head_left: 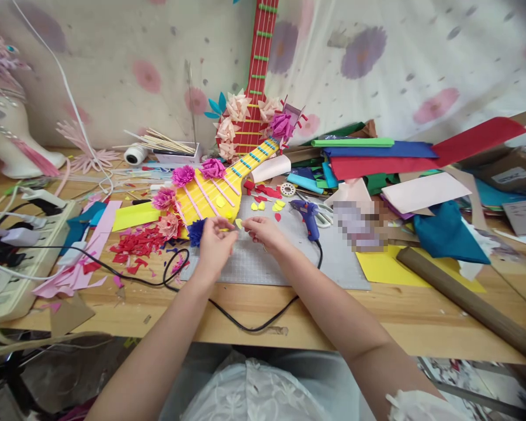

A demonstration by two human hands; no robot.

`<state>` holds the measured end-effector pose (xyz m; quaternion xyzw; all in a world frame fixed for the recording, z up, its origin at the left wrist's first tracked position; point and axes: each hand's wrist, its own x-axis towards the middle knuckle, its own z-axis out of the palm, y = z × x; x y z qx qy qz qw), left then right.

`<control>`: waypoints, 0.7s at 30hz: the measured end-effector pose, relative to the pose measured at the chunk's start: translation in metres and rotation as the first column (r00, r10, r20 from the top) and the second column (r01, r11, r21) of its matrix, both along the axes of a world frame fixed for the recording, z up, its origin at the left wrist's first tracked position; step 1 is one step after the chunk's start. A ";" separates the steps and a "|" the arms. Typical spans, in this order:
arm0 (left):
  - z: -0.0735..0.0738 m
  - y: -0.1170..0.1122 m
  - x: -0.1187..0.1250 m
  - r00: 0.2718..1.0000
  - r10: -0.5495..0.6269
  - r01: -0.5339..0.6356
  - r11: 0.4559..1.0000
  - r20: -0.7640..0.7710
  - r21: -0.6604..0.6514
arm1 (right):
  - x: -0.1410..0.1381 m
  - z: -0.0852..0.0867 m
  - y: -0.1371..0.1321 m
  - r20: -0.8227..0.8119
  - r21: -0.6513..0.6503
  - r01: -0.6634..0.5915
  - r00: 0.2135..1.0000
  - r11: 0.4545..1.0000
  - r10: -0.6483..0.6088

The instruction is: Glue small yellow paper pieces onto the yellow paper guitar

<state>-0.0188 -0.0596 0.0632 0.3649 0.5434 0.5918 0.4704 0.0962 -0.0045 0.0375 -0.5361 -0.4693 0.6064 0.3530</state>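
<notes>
A small yellow paper petal [239, 223] shows at the fingertips of my right hand [262, 230], which pinches it. Close beside it, my left hand [217, 238] has its fingers curled together; whatever is in them, if anything, is too small to make out. Just behind both hands lies a yellow toy lute [206, 202] with pink strips, trimmed with magenta and pink paper flowers [183, 175]. A dark blue paper flower [196, 233] touches the area by my left wrist. More yellow petals [279, 205] and red paper pieces [267, 190] lie on the grey cutting mat [254, 269].
To the right are a blue glue gun [307, 217], its black cord [263, 328] looping along the table front, and scissors [324, 215]. Colored paper [377, 166] and a brown roll [464, 301] fill the right. Red scraps [135, 245] and a power strip [39, 257] lie left.
</notes>
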 end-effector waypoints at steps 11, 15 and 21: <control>0.009 0.033 -0.069 0.366 0.129 0.271 0.933 -0.921 0.238 | -0.018 -0.003 0.010 0.159 -0.044 0.003 0.987 0.999 0.005; 0.004 0.036 -0.066 0.267 0.071 0.330 0.930 -0.961 0.161 | -0.020 -0.005 0.012 0.162 -0.020 0.020 0.987 1.000 -0.016; -0.001 0.040 -0.060 0.154 0.040 0.341 0.936 -0.987 0.091 | -0.023 -0.003 0.013 0.162 -0.021 0.026 0.987 0.999 -0.023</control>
